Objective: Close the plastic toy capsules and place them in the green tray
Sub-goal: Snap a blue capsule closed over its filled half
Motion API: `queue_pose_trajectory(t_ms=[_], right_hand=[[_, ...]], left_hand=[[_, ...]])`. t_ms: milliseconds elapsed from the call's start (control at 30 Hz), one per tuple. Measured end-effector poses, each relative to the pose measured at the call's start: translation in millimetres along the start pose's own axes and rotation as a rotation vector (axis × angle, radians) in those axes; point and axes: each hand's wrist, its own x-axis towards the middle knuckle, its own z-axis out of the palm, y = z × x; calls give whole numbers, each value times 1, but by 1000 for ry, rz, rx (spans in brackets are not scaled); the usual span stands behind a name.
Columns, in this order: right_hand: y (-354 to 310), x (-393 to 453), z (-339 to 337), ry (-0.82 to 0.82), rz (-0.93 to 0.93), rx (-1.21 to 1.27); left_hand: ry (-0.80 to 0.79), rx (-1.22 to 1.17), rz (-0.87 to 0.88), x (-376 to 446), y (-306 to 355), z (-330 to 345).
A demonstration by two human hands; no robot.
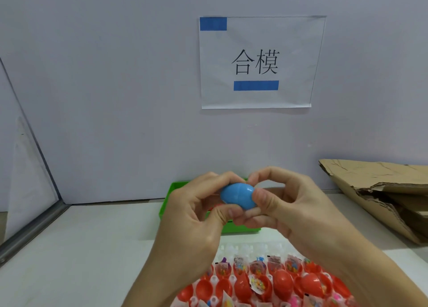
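Head view: at the centre of the frame, the left hand (196, 211) and the right hand (284, 205) hold one blue capsule (238, 198) between them. Left thumb and fingers curl round its left half; right thumb and fingers pinch its right end. A seam line runs across the middle of the shell and the two halves appear joined, though whether they are fully snapped cannot be told. The capsule is raised above the green tray (168, 202), which sits on the white surface (92, 249) directly behind the hands, against the back wall; its contents are mostly hidden by the hands. At the bottom centre and lower right, a holder (243, 249) carries rows of open red capsule halves (261, 286), several with small packets inside. Torn cardboard (382, 195) lies at the right edge, and a paper sign (257, 61) hangs on the wall at upper centre. Step in hand, by judgement: closing the blue capsule. The next move calls for a firm inward squeeze until the seam seats, then release by one hand and placement of the capsule in the tray behind.
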Motion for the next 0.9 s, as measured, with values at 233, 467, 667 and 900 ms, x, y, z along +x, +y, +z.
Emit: queue_pose_trajectory(t_ms=[233, 467, 667, 900], right_hand=[[16, 2, 1, -138, -3, 373], [13, 6, 1, 284, -355, -277], [23, 6, 7, 351, -579, -732], [18, 2, 2, 175, -496, -597]], left_hand=[[19, 74, -81, -1, -5, -3], [130, -152, -360, 2, -4, 10], [81, -413, -462, 3, -6, 16], [180, -240, -319, 1, -12, 15]])
